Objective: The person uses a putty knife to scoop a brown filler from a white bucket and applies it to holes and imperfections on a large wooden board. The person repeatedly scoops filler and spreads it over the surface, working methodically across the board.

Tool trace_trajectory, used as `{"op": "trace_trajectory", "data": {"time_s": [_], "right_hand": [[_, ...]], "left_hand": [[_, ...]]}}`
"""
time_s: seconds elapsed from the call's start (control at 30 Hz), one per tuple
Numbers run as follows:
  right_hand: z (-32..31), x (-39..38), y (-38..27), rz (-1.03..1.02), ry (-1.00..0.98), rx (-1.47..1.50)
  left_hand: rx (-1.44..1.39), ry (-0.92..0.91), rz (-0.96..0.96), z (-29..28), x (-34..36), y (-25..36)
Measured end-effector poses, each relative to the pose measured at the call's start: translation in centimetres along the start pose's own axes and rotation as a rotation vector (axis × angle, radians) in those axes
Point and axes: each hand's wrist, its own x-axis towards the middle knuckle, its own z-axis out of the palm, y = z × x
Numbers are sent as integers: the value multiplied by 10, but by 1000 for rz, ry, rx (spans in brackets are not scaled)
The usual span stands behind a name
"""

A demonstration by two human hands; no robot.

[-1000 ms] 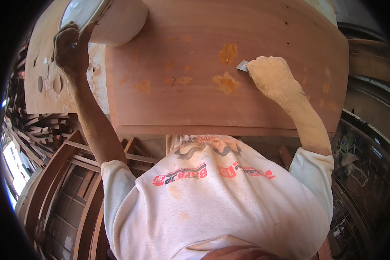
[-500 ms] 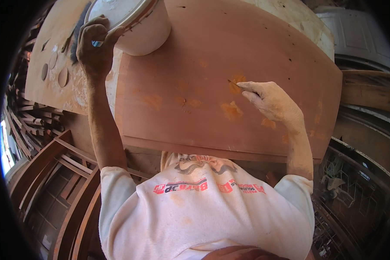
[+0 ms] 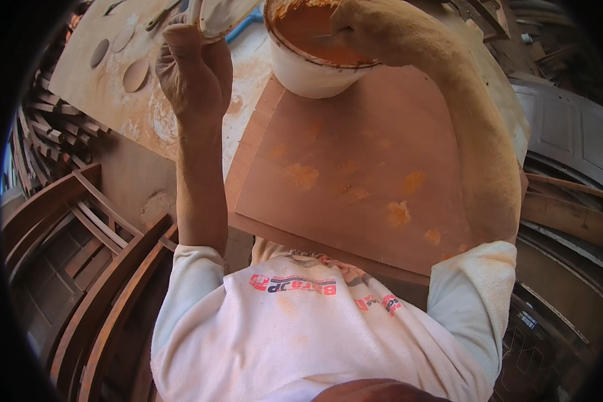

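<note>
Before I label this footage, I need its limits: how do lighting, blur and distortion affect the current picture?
Head view: black fisheye corners, with brown wooden beams bowed at lower left; head view: soft shade on the reddish-brown wooden panel near the round white plastic bucket; head view: dusty right hand looks slightly soft.

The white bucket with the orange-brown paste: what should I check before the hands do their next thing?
1. Bucket open: ok. The round white bucket has no lid over it.
2. Paste inside: ok. Orange-brown paste shows in it.
3. Lid out of the way: ok. The person's left hand has a grip on the pale round lid, left of the bucket.
4. Right hand at the opening: ok. The right hand is there, partly hidden.
5. Tool in the right hand's grip: cannot tell. The fingers are out of sight.
6. Rim clean: not ok. The bucket's rim is smeared with brown.
</note>
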Motion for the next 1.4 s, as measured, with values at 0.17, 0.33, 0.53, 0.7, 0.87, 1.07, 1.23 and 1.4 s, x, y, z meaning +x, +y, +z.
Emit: {"op": "trace_trajectory", "data": {"time_s": [0.17,0.33,0.53,0.7,0.87,1.07,1.23,1.4], "right_hand": [[10,49,-1,-10,-551,-23],[-4,56,0,14,-695,142],[-49,44,3,42,-515,390],[-46,-9,12,402,-187,505],[4,-73,14,446,174,789],[114,-97,22,494,542,1033],[119,-156,24,514,488,1658],[177,-226,60,388,764,1946]], "left_hand": [[15,88,-48,-20,9,30],[54,42,-70,-53,15,38],[57,14,-84,-55,20,37],[123,-44,16,-26,27,29],[329,-16,102,-30,24,0],[688,-41,234,8,0,-28],[652,-154,207,47,-20,-41],[1199,-386,344,61,-46,-35]]}}
